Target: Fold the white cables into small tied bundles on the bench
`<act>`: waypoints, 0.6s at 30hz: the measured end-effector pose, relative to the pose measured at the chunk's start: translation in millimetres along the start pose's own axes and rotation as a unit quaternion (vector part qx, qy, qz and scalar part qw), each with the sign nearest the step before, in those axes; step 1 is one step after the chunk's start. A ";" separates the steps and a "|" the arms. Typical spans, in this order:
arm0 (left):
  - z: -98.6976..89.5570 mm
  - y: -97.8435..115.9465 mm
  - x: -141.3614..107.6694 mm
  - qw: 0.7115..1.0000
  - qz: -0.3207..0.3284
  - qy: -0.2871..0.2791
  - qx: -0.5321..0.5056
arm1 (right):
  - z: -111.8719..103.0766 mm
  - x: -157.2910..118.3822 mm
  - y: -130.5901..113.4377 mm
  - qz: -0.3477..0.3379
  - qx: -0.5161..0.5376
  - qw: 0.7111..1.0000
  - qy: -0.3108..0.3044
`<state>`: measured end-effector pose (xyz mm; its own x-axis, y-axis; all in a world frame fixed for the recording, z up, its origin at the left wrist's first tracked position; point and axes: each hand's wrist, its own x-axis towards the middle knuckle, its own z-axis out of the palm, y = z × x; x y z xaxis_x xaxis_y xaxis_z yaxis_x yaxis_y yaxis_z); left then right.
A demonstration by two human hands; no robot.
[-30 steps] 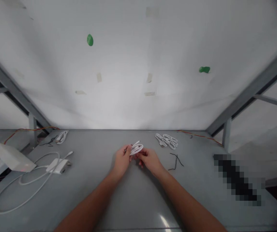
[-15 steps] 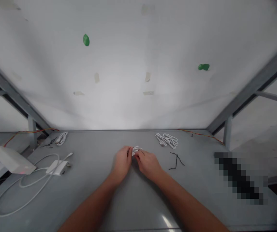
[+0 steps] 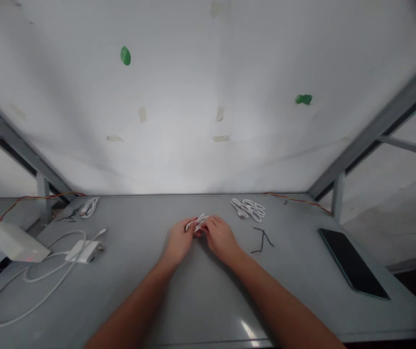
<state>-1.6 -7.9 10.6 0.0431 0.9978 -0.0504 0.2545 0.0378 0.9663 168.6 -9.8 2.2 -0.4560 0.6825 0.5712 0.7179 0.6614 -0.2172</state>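
Note:
Between my hands, over the middle of the grey table [image 3: 208, 300], is a small coiled white cable [image 3: 201, 220]. My left hand [image 3: 181, 240] is closed on the coil's left side. From the right, my right hand [image 3: 222, 237] pinches the same cable, its fingertips close to those of the left. The fingers hide part of the coil, and I cannot make out its plugs. Beyond my right hand lies a loosely bundled white cable [image 3: 249, 209]. Closer in on that side are thin black twist ties [image 3: 263, 240], lying crossed.
At the back left lie another coiled white cable [image 3: 90, 207] and black ties [image 3: 70, 214]. A white adapter [image 3: 83, 251] with a long looped cord sits by a white box [image 3: 14, 241] on the left. A dark phone-like slab [image 3: 353, 264] rests at the right edge. A white wall stands behind.
The white coil in my hands has turned and more of it shows above my fingers. My left hand has rolled slightly. The camera view has shifted a little.

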 end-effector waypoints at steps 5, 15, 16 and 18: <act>-3.5 -5.7 7.5 0.997 -0.041 0.044 -0.042 | 6.2 -1.6 -1.5 0.004 0.023 0.999 -0.025; 3.0 -0.7 1.2 0.999 -0.029 0.021 -0.018 | -3.3 1.3 -9.0 0.075 0.023 0.992 -0.097; 3.0 0.2 -0.5 0.999 -0.013 0.023 0.018 | -4.9 2.1 -9.9 0.084 0.015 0.990 -0.110; 3.2 1.8 -4.0 0.996 0.022 0.033 0.082 | -7.9 3.7 -11.7 0.092 -0.004 0.988 -0.125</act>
<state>1.8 -12.0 11.7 -0.0051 0.9999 0.0133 0.4078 -0.0101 0.9130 162.6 -17.5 13.1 -0.4322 0.8471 0.3092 0.8045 0.5171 -0.2921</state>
